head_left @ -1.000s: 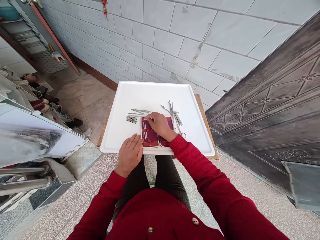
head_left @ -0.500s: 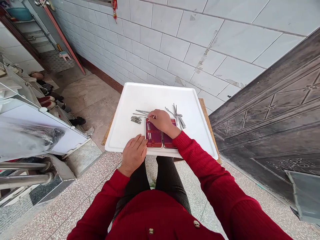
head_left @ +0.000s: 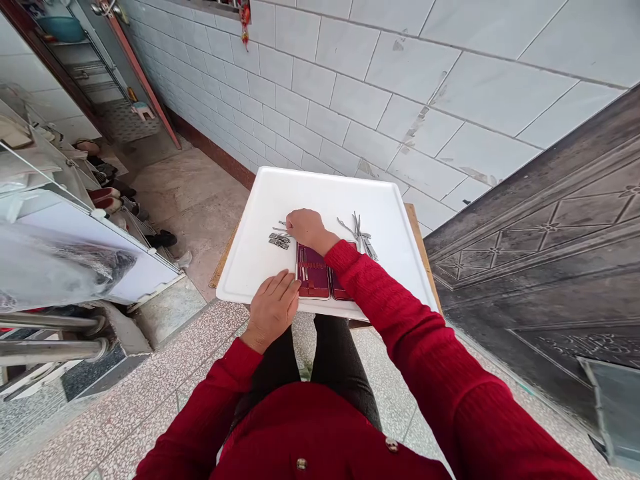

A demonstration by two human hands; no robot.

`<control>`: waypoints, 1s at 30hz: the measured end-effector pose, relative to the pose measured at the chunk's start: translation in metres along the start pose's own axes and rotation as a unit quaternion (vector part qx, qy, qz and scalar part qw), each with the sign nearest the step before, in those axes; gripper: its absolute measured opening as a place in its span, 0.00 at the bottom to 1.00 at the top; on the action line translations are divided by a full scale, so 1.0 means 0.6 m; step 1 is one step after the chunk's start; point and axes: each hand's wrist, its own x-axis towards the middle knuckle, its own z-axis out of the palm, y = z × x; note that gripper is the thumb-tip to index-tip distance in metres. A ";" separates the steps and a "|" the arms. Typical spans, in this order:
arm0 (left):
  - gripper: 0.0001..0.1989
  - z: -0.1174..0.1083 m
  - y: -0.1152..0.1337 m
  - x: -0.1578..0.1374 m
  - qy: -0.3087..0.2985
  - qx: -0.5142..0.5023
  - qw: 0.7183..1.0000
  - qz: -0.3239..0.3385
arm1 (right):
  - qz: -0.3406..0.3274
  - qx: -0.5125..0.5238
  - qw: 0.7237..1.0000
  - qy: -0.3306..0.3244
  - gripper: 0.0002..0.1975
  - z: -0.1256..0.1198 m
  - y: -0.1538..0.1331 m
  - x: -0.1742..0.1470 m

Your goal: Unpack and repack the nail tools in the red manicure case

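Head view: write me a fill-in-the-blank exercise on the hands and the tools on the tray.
1. The open case lies on a tray whose colour is ____.
2. The right hand reaches across to the metal tools that lie on the ____ side of the case.
3. The left hand rests at the tray's ____ edge, beside the case.
4. Both sleeves are ____.

Missing words: white; left; near; red

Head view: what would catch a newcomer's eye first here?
The white tray in the middle, against the tiled wall, with an open maroon tool case at its near edge. The right hand reaches over the case to small metal tools lying left of it, while the left hand rests at the case's near left corner. More metal tools lie to the right.
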 end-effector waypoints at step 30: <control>0.16 0.005 -0.005 0.004 0.000 -0.007 1.000 0.003 | -0.017 0.581 0.810 0.074 0.25 0.087 0.093 -0.103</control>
